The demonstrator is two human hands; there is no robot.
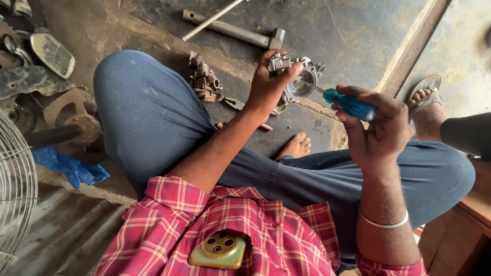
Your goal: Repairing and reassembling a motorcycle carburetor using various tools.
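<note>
**A Floor-Level Repair Workshop**

This is a rough mechanical workshop where the work goes on at ground level. The stained, oil-dark concrete floor is strewn with parts: a grey metal pipe-shaped socket wrench, a grimy cast-metal carburettor body, and rusty iron brackets and discs piled at one side. An oval vehicle mirror, a round wire fan guard and a crumpled blue plastic bag lie among the scrap.

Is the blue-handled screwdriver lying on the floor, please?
No, the right hand holds the blue-handled screwdriver with its tip at the grey metal part in the left hand.
</note>
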